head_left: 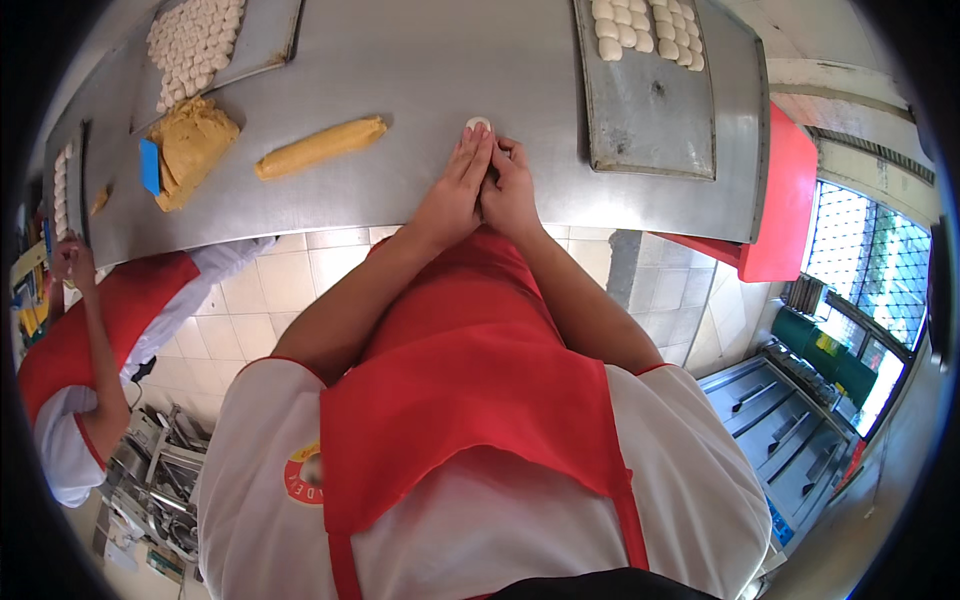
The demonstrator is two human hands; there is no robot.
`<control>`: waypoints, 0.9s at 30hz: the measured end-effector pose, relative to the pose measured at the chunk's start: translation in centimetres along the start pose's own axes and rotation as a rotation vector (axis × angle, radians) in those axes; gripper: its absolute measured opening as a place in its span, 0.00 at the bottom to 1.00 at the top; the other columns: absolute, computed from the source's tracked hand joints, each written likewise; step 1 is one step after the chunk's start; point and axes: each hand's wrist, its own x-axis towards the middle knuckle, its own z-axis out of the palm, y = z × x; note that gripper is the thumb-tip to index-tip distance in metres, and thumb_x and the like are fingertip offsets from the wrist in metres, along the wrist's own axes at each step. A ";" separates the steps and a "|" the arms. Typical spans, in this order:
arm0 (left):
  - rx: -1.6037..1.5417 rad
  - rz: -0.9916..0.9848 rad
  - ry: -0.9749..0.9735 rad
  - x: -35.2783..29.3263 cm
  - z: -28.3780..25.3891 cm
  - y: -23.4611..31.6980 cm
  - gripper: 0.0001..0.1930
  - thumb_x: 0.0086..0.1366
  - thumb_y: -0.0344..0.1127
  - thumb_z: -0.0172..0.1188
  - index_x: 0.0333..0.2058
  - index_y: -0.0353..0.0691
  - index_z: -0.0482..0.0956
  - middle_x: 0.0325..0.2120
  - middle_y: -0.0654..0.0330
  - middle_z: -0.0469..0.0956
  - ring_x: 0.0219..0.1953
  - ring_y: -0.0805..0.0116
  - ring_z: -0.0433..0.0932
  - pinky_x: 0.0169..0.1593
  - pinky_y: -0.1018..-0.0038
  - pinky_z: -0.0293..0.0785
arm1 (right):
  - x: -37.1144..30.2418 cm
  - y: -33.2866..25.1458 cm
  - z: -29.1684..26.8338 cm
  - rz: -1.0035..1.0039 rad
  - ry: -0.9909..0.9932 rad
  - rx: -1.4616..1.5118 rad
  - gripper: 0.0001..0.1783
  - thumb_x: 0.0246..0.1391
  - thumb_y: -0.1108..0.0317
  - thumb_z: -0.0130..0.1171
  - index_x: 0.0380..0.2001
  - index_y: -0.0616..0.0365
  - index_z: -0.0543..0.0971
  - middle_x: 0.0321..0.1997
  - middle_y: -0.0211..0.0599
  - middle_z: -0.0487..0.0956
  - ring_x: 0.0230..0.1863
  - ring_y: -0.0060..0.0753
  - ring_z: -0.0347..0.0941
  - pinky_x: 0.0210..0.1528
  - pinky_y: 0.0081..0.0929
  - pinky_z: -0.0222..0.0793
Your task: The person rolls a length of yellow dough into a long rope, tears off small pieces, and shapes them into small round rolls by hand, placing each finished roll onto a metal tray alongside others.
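Observation:
My hands are pressed together over the near middle of the steel table. A small round piece of white dough shows at the fingertips of my left hand. Those fingers are long and held side by side, closed against the dough. Close against it, my right hand is curled with bent fingers; whatever lies inside its palm is hidden. To the left of my hands lies a yellow dough log. Farther left sits a big lump of yellow dough, a blue scraper against its side.
A metal tray at right carries rows of white dough balls. Another tray at far left bears many small dough pieces. A co-worker in a red apron stands at left, hands beside a narrow tray of dough balls.

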 end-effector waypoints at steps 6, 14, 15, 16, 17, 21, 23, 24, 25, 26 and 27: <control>-0.376 -0.518 -0.109 1.8 -3.6 0.7 0.30 0.67 0.25 0.61 0.69 0.38 0.74 0.67 0.42 0.74 0.66 0.43 0.76 0.66 0.59 0.76 | 3.3 0.1 -4.0 -0.330 -0.221 -0.452 0.22 0.56 0.77 0.60 0.55 0.56 0.84 0.57 0.51 0.75 0.56 0.57 0.75 0.58 0.47 0.76; -0.259 -0.386 0.479 2.3 -5.6 -1.6 0.15 0.70 0.26 0.60 0.54 0.35 0.84 0.48 0.50 0.84 0.52 0.57 0.85 0.56 0.66 0.79 | 10.2 -0.5 2.7 -0.613 0.068 -0.807 0.23 0.62 0.53 0.64 0.58 0.47 0.81 0.64 0.46 0.72 0.65 0.58 0.65 0.66 0.56 0.59; -0.272 -0.392 0.499 2.1 -5.4 -2.0 0.15 0.69 0.26 0.60 0.54 0.35 0.84 0.48 0.49 0.84 0.52 0.53 0.85 0.56 0.64 0.79 | 10.1 -0.7 3.1 -0.566 0.068 -0.793 0.23 0.63 0.50 0.64 0.57 0.48 0.82 0.63 0.46 0.73 0.64 0.57 0.66 0.65 0.55 0.60; -0.286 -0.395 0.514 1.8 -4.9 -2.2 0.16 0.68 0.27 0.61 0.53 0.35 0.84 0.48 0.47 0.84 0.51 0.49 0.85 0.56 0.61 0.79 | 10.0 -0.8 3.4 -0.517 0.073 -0.780 0.24 0.63 0.48 0.64 0.56 0.49 0.82 0.62 0.46 0.74 0.63 0.57 0.68 0.65 0.54 0.61; -0.327 -0.439 0.483 1.4 -4.1 -1.8 0.16 0.68 0.27 0.60 0.54 0.35 0.84 0.48 0.47 0.84 0.50 0.50 0.85 0.56 0.61 0.80 | 9.7 -0.9 3.2 -0.464 0.080 -0.768 0.24 0.63 0.46 0.64 0.55 0.50 0.83 0.61 0.47 0.75 0.62 0.57 0.69 0.65 0.53 0.62; -0.328 -0.468 0.271 3.2 -4.1 -3.0 0.19 0.71 0.34 0.63 0.57 0.35 0.82 0.53 0.47 0.81 0.46 0.51 0.84 0.57 0.60 0.81 | 8.0 0.3 -1.7 -0.164 -0.179 -0.388 0.23 0.61 0.50 0.70 0.50 0.55 0.85 0.54 0.46 0.79 0.59 0.52 0.73 0.59 0.45 0.71; -0.198 -0.470 -0.038 4.3 -6.1 -2.6 0.22 0.72 0.37 0.65 0.61 0.36 0.80 0.58 0.49 0.79 0.51 0.54 0.82 0.59 0.62 0.79 | 6.9 -1.6 -4.8 0.033 -0.408 -0.157 0.21 0.59 0.54 0.74 0.48 0.57 0.86 0.50 0.45 0.80 0.58 0.49 0.75 0.56 0.42 0.75; -0.099 -0.346 -0.060 4.6 -6.2 -3.0 0.22 0.71 0.38 0.66 0.60 0.36 0.81 0.60 0.50 0.77 0.53 0.53 0.80 0.60 0.61 0.78 | 6.8 -1.7 -5.0 -0.006 -0.403 -0.118 0.21 0.58 0.56 0.75 0.48 0.57 0.86 0.49 0.44 0.80 0.57 0.48 0.75 0.55 0.41 0.76; 0.001 -0.228 -0.089 4.2 -6.1 -3.7 0.22 0.70 0.39 0.67 0.60 0.37 0.81 0.61 0.51 0.76 0.55 0.52 0.78 0.61 0.59 0.76 | 6.4 -1.3 -5.0 -0.036 -0.400 -0.074 0.20 0.56 0.58 0.76 0.48 0.57 0.85 0.49 0.44 0.80 0.57 0.47 0.76 0.54 0.40 0.77; 0.100 -0.111 -0.117 3.9 -5.9 -4.3 0.22 0.69 0.40 0.68 0.59 0.37 0.82 0.62 0.52 0.75 0.58 0.51 0.77 0.63 0.58 0.75 | 6.2 -0.8 -5.1 -0.068 -0.398 -0.029 0.20 0.55 0.61 0.77 0.48 0.57 0.85 0.48 0.43 0.80 0.56 0.46 0.77 0.54 0.39 0.77; 0.104 -0.091 -0.182 4.1 -6.2 -4.1 0.21 0.68 0.39 0.69 0.57 0.37 0.82 0.62 0.53 0.76 0.59 0.50 0.75 0.64 0.57 0.73 | 5.9 -0.5 -5.2 -0.184 -0.378 -0.149 0.20 0.55 0.62 0.77 0.48 0.57 0.85 0.47 0.42 0.80 0.55 0.45 0.78 0.54 0.39 0.77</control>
